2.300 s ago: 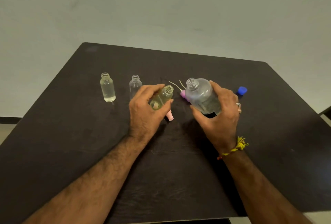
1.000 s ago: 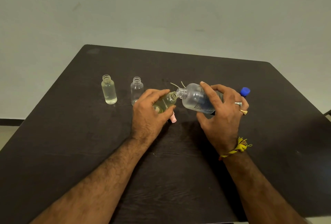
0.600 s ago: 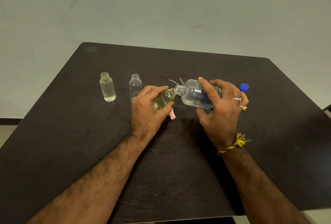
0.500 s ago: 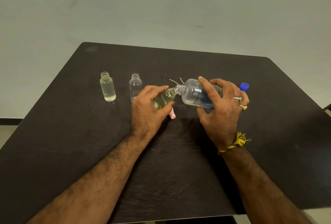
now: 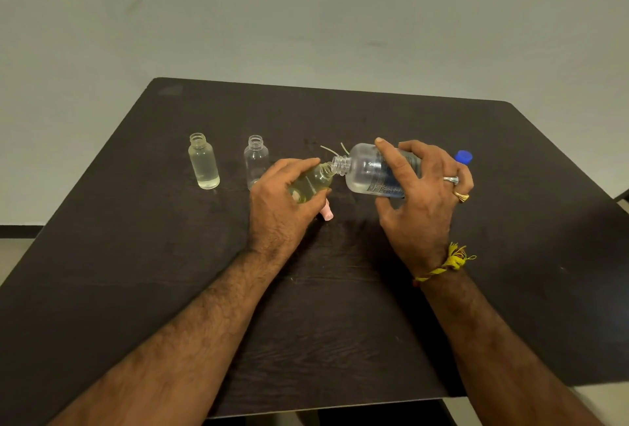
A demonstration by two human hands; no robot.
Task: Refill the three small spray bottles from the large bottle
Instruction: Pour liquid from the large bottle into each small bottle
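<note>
I saw left hand gripped yellowish small bottle | right hand clasped large bottle, tipped, mouths touching | two others upright: left spray bottle part-full; middle spray bottle clear.

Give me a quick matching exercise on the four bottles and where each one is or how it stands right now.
Things:
1. large bottle
2. yellowish small bottle
3. leftmost small bottle
4. middle small bottle

States:
A. upright, uncapped, clear liquid inside
B. tilted in the left hand, mouth to the pourer
C. tipped sideways in the right hand
D. upright, uncapped, looks nearly empty

Pairs: 1-C, 2-B, 3-A, 4-D
</note>
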